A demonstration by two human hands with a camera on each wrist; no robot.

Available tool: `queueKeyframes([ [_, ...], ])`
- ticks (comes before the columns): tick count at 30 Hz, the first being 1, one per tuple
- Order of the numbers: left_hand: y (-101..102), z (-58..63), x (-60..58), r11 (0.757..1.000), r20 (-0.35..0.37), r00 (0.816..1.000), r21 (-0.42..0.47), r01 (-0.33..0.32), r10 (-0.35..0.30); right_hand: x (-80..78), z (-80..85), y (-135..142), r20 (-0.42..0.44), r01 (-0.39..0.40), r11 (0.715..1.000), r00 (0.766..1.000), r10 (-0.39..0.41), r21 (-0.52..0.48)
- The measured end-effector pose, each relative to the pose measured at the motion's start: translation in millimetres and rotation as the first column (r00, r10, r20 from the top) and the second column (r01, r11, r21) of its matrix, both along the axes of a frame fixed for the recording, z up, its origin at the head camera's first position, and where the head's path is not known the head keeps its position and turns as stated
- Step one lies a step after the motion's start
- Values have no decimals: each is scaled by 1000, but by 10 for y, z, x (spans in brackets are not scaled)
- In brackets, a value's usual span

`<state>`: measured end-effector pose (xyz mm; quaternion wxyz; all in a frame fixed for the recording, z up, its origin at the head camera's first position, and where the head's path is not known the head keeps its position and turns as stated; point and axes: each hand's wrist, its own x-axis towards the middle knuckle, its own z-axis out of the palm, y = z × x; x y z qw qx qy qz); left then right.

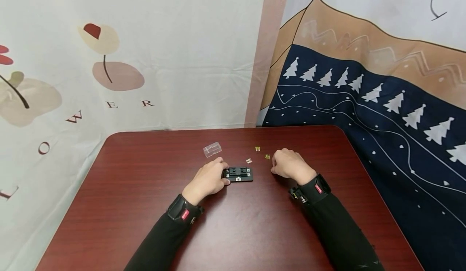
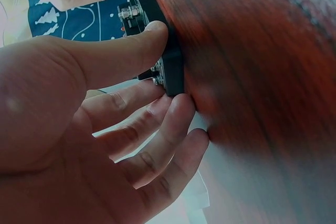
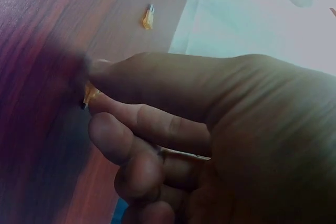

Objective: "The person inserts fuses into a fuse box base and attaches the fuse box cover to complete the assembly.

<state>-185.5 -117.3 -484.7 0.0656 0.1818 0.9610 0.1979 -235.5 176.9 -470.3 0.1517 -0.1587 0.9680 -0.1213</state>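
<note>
My left hand [image 1: 207, 178] grips the left end of a black fuse block [image 1: 238, 174], thumb on its near side and fingers at the far side. Metal screw terminals show on the block in the left wrist view. To the right of it, my right hand [image 1: 292, 165] is low over the table with fingers curled. In the right wrist view its thumb and index finger pinch a small yellow blade fuse [image 3: 90, 94], partly hidden by the fingertips. Near that hand lie two yellow blade fuses [image 1: 257, 149] and a pale one [image 1: 249, 161].
A clear plastic cover [image 1: 212, 149] lies behind the left hand. The reddish-brown table [image 1: 145, 222] has rounded far corners, with a printed white cloth [image 1: 200, 60] hanging behind and a dark blue tree-patterned cloth [image 1: 364, 113] at the right.
</note>
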Motion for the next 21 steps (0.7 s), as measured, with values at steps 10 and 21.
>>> queueKeyframes([
  [10,-27,14,-21,1000,9,1000,-9,2,-1,42,152,-111,-160,-78,992,985,61,-103],
  [21,-70,55,-48,999,27,1000,-32,7,-6,96,248,-545,-312,-313,947,909,277,-71],
])
